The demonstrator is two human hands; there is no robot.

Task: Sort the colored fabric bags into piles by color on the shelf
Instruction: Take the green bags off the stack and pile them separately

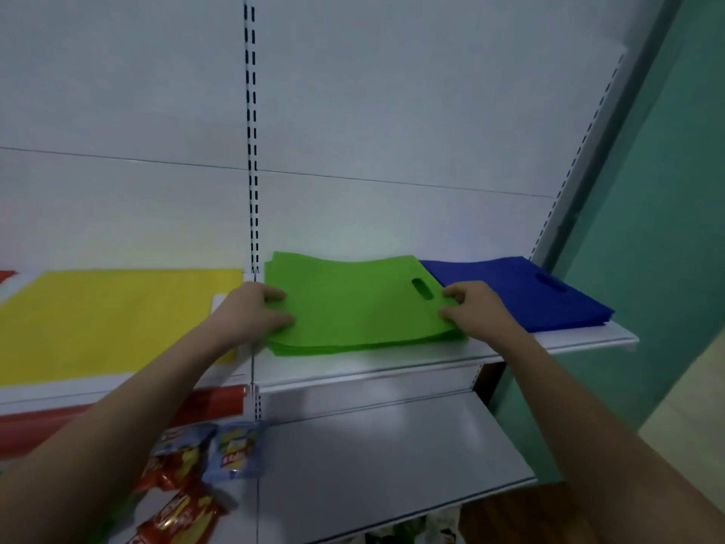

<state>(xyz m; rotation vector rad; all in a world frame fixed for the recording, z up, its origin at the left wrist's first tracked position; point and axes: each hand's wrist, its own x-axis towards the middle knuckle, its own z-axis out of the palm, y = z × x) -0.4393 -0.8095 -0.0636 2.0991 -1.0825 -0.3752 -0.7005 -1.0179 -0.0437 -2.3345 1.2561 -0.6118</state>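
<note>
In the head view, a white shelf (pixel 431 359) runs across the middle, its front lip bare in front of the piles. A slotted upright (pixel 251 151) rises behind it and splits the back panel. At the right end the shelf stops near a teal wall (pixel 667 190), so room on that side is tight. A strip of bare shelf lies in front of the green pile (pixel 353 308).

The green pile lies flat just right of the upright, its handle cut-out towards the right side. The blue pile (pixel 521 288) lies just beside it on the right, its near corner reaching close to the shelf's front edge; whether the two piles touch cannot be told. The yellow pile (pixel 117 320) lies flat to the left of the upright, near the green one but apart from it.

The left hand (pixel 251 312) holds the green pile's left edge, thumb on top and fingers curled on the edge. The right hand (pixel 474 308) pinches the right edge beside the cut-out, fingers bent round the fabric.

Below, a lower shelf (pixel 392 457) is bare on its right half. Snack packets (pixel 204 465) lie at its left, and a red roll (pixel 212 398) sits under the upper shelf.
</note>
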